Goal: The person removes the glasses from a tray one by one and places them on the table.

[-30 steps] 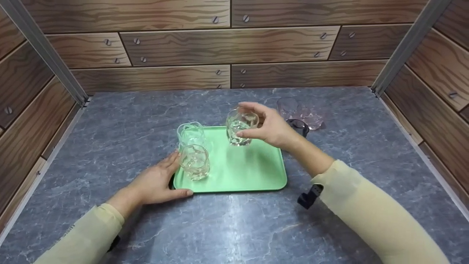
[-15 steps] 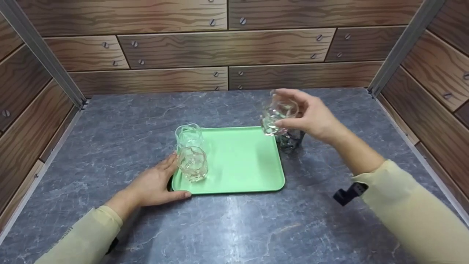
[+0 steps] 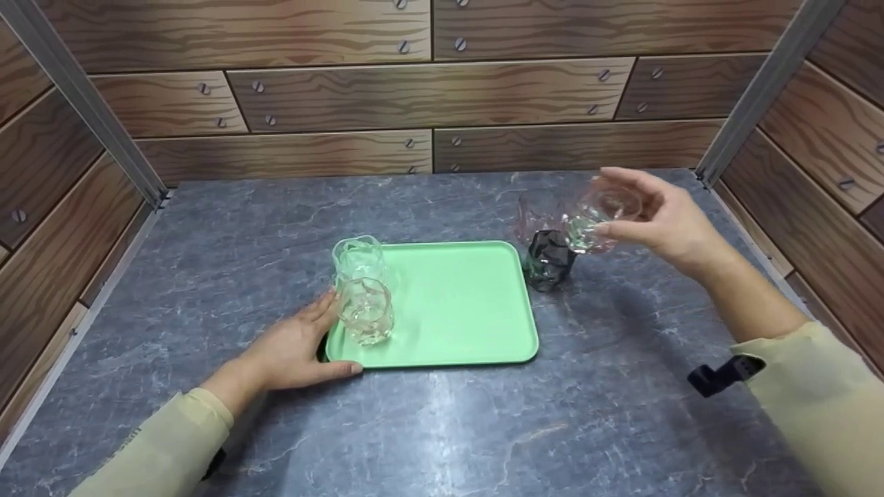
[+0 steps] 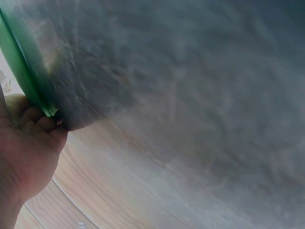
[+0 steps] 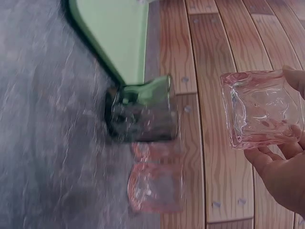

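Note:
My right hand (image 3: 680, 224) grips a clear faceted glass (image 3: 587, 224) between thumb and fingers, raised over the table to the right of the green tray (image 3: 456, 304). In the right wrist view that clear glass (image 5: 262, 112) lies on its side in the picture. The left hand (image 3: 293, 345) grips the tray's front left corner, thumb along the front edge and fingers at the left side. A clear glass (image 3: 366, 314) stands upright on the tray, beside those fingers. Just behind it is another clear glass (image 3: 358, 259), near the tray's back left corner.
A dark grey glass (image 3: 550, 262) stands on the table against the tray's right edge. Behind it is a pink glass (image 3: 533, 219); the right wrist view shows two pink glasses, the nearer pink glass (image 5: 157, 188) plainest. Wood-patterned walls (image 3: 331, 96) enclose the marbled table (image 3: 428, 428).
My right hand has carried the clear glass from over the tray rightward, past its right edge, above the dark and pink glasses. The left hand and the tray have stayed in place.

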### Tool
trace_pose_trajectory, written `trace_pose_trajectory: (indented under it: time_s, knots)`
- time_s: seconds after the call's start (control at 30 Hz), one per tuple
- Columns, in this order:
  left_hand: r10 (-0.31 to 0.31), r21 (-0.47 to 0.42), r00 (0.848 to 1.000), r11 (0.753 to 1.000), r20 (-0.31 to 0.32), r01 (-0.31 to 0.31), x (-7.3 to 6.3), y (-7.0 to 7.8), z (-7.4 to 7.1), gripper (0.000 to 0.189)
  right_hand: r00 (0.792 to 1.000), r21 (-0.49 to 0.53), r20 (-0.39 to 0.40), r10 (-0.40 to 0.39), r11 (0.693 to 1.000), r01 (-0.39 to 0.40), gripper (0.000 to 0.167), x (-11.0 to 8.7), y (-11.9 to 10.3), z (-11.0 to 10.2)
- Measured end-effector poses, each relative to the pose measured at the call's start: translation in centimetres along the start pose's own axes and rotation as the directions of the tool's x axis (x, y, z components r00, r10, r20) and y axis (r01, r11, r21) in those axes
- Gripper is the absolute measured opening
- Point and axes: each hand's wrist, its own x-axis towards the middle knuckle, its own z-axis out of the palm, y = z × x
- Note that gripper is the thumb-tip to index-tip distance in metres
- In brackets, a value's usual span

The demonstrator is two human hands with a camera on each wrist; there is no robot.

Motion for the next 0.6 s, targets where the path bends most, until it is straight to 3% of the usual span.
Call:
trace_pose_trajectory:
  time_s: [0.2, 0.4, 0.6]
  knots:
    - [0.001, 0.001, 1.000, 1.000, -0.003, -0.001, 0.0, 0.0, 0.0, 0.120, 1.000, 0.028, -0.024, 0.002, 1.000, -0.001, 0.074, -1.0, 1.6, -1.6]
    - [0.001, 0.006, 1.000, 1.000, -0.005, -0.001, 0.0, -0.1, 0.0, 0.121, 0.999, -0.029, -0.038, 0.032, 0.999, -0.033, 0.073, -1.6, 2.9, -2.4]
    - [-0.003, 0.001, 1.000, 1.000, 0.001, 0.003, 0.0, -0.1, 0.1, 0.121, 0.997, -0.025, -0.032, 0.063, 0.998, -0.064, 0.075, -1.9, 4.4, -2.7]
